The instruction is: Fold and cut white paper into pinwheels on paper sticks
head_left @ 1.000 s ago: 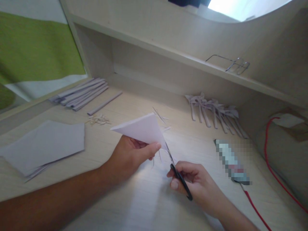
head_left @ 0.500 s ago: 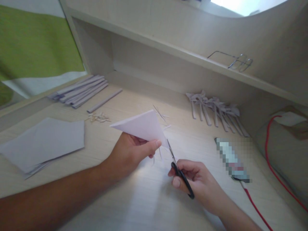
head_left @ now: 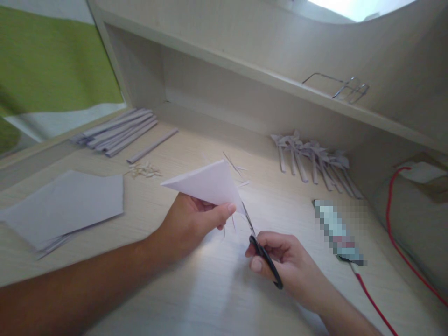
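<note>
My left hand (head_left: 191, 223) pinches a folded white paper triangle (head_left: 206, 183) above the wooden desk (head_left: 210, 289), thumb on its lower right edge. My right hand (head_left: 285, 266) is closed on small black-handled scissors (head_left: 261, 247). Their blades point up and left and meet the paper's right corner next to my left thumb. Thin paper slivers (head_left: 229, 226) hang or lie just below the cut.
A stack of white sheets (head_left: 66, 207) lies at the left. Rolled paper sticks (head_left: 115, 130) and small clippings (head_left: 143, 171) sit at the back left, folded paper pieces (head_left: 313, 161) at the back right. A blurred-out object (head_left: 338, 231) with a red cable (head_left: 392, 224) lies right. Glasses (head_left: 345, 88) rest on the shelf.
The scissors and the paper stay nearly in place; the blades have closed slightly onto the paper's corner. The view has shifted a little.
</note>
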Demonstrator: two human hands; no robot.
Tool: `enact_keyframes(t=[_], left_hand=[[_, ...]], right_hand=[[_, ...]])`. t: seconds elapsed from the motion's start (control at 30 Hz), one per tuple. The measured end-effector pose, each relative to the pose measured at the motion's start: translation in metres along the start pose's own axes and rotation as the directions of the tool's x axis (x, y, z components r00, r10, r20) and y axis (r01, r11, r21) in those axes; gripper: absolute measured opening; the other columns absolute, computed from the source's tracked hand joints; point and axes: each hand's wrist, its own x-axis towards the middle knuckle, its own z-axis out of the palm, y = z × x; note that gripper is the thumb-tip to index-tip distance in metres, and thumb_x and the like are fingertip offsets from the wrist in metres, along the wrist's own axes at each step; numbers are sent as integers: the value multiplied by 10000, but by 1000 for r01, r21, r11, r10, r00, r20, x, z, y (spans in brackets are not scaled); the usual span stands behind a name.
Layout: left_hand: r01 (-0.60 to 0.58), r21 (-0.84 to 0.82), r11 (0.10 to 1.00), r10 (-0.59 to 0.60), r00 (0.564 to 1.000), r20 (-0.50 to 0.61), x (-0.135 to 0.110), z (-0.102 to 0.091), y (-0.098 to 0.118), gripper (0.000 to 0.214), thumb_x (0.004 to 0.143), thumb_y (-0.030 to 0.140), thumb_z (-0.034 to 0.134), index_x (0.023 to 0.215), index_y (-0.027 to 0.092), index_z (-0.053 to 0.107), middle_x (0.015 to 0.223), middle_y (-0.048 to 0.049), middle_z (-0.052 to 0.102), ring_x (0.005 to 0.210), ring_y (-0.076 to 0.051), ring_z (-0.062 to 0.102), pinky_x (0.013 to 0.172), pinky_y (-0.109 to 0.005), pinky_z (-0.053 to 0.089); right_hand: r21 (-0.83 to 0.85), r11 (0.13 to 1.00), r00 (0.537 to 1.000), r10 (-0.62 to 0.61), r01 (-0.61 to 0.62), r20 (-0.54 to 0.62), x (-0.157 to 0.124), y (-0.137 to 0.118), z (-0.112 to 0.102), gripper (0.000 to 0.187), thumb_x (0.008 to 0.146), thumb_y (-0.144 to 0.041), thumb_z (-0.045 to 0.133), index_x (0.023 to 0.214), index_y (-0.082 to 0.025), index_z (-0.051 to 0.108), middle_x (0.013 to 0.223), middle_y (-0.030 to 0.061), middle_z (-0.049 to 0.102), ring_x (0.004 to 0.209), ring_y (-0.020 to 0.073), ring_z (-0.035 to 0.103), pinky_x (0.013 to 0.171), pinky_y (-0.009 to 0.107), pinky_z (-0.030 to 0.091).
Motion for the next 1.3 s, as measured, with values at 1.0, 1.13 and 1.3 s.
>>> enact_keyframes(t=[1.0, 1.13, 1.3], left_hand=[[21, 21, 1000, -21, 1000, -19, -1, 0, -2, 206, 815, 230, 742, 653, 175, 626, 585, 49, 615, 576, -95, 573, 559, -191, 470], [28, 17, 999, -27, 999, -32, -2, 1, -1, 216, 810, 241, 744, 644, 177, 621, 588, 43, 614, 578, -102, 571, 560, -202, 466], [43, 39, 998, -42, 999, -27, -2, 0, 1, 239, 820, 261, 733, 627, 180, 616, 577, 31, 606, 586, -121, 567, 587, -231, 465]], right_hand=[[29, 997, 997, 76, -76, -9, -1, 1, 0, 391, 717, -474, 835, 686, -142, 633, 615, -38, 451, 583, 98, 352, 518, 235, 266], [19, 996, 997, 82, -82, -15, -1, 2, 0, 410, 711, -493, 835, 671, -145, 621, 598, -45, 434, 571, 95, 341, 506, 237, 256], [-18, 998, 998, 62, -62, -28, -1, 4, 0, 410, 728, -488, 830, 657, -144, 618, 599, -43, 438, 580, 98, 352, 512, 239, 261]])
